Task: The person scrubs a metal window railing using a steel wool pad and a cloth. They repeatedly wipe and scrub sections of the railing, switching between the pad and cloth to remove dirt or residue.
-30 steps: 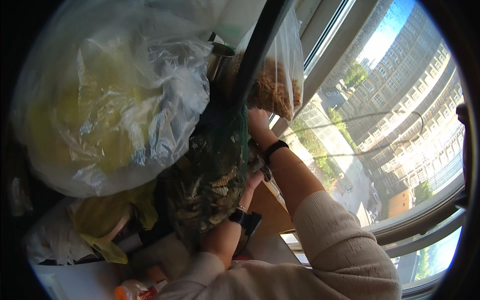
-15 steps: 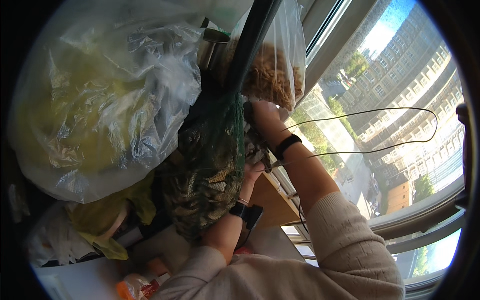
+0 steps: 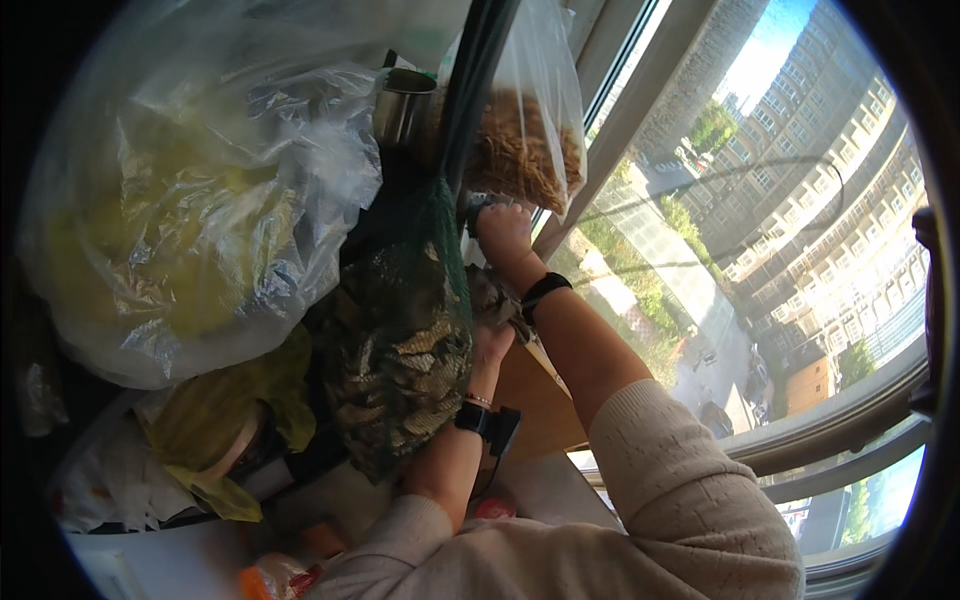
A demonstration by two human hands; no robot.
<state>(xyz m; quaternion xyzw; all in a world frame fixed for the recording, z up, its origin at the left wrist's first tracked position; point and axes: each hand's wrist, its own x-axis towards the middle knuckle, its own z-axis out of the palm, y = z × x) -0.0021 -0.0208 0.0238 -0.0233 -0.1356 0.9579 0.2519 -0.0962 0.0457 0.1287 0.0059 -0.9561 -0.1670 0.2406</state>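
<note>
My right hand [image 3: 505, 232], with a black band on its wrist, is closed in a fist around something dark and grey that I cannot make out. Below it, my left hand [image 3: 489, 345] grips crumpled grey plastic [image 3: 494, 296]; its fingertips are partly hidden. Close beside both hands, on their left, hangs a green mesh bag [image 3: 405, 350] full of brownish, dried-looking pieces. A clear plastic bag [image 3: 530, 145] with light-brown, shredded-looking contents is just beyond my right hand.
A large clear bag [image 3: 200, 220] with yellowish contents fills the left. A metal cup [image 3: 402, 105] stands behind the mesh bag, beside a dark upright pole [image 3: 478, 75]. Yellow-green plastic [image 3: 215, 440] lies lower left. On the right is a window frame [image 3: 640, 110], with a blurred dark cord [image 3: 835, 185] before the glass.
The whole view has shifted slightly. My right hand has moved a little away from my left, still closed. The cord's loop in front of the window has swung and is now blurred.
</note>
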